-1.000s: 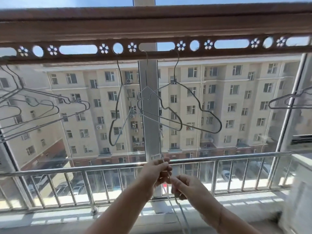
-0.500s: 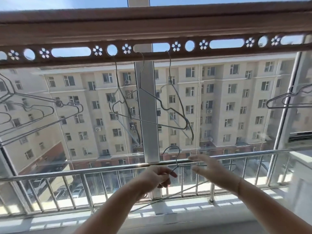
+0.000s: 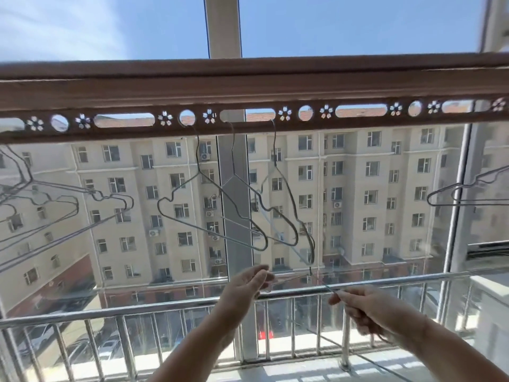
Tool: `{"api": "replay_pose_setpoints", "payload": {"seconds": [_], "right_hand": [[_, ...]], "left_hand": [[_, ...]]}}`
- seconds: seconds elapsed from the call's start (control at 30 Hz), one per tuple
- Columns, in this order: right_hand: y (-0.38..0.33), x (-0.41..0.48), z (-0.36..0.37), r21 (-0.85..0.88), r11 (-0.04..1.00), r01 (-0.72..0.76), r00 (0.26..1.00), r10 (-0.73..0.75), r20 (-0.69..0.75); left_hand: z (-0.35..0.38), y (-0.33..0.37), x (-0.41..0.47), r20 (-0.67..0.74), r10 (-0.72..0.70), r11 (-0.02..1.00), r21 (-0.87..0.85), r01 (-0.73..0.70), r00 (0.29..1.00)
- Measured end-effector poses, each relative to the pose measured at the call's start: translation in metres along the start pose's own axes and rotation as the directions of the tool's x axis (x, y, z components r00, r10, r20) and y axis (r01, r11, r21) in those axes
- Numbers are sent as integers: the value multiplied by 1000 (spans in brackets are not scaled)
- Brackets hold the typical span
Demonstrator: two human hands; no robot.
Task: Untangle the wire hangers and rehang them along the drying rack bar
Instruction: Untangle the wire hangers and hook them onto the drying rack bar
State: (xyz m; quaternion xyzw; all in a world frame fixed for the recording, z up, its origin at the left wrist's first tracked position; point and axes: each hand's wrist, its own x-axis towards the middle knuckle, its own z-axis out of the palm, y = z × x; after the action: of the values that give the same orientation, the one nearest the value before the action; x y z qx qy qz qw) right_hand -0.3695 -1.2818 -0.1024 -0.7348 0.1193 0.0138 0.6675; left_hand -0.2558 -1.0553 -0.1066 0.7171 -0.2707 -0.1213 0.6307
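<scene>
Below the drying rack bar (image 3: 248,86), both hands are holding one loose hanger (image 3: 330,288) clear of the tangled hangers (image 3: 242,216) dangling above, probably so it is not snagging them. The left hand (image 3: 242,290) seems to be pinching one end with curled fingers, and the right hand (image 3: 366,310) is pinching the wire. Its long axis is lying roughly left to right, dipping toward the right; the hook's direction is too blurred to tell.

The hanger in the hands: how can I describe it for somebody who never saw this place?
Find the brown drying rack bar with flower-shaped holes, then drop to the steel railing below. There the left hand and right hand hold one thin wire hanger between them. It alone sits at railing level; the other hangers hang from the bar.
</scene>
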Motion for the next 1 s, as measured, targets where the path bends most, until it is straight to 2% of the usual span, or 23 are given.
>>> {"api": "replay_pose_setpoints", "payload": {"seconds": [0.13, 0.27, 0.43, 0.6, 0.83, 1.0], "right_hand": [[-29, 5, -1, 59, 989, 135, 983, -126, -137], [-68, 5, 4, 34, 949, 315, 916, -294, -275], [-117, 9, 19, -42, 875, 483, 824, -470, -316], [-135, 21, 35, -165, 844, 510, 781, -535, -323], [-139, 26, 45, -212, 833, 511, 744, -552, -375], [-138, 29, 45, -342, 789, 510, 680, -614, -402]], "left_hand": [[-1, 10, 4, -13, 38, 998, -48, -39, 999], [0, 14, 3, -22, 43, 998, -54, -45, 999], [-4, 7, 2, -53, 28, 999, -44, -31, 998], [-12, 4, 0, -58, 20, 999, -32, -22, 998], [-18, 6, -1, -74, 24, 999, -40, -27, 997], [-18, 7, -1, -77, 27, 998, -49, -31, 997]]}}
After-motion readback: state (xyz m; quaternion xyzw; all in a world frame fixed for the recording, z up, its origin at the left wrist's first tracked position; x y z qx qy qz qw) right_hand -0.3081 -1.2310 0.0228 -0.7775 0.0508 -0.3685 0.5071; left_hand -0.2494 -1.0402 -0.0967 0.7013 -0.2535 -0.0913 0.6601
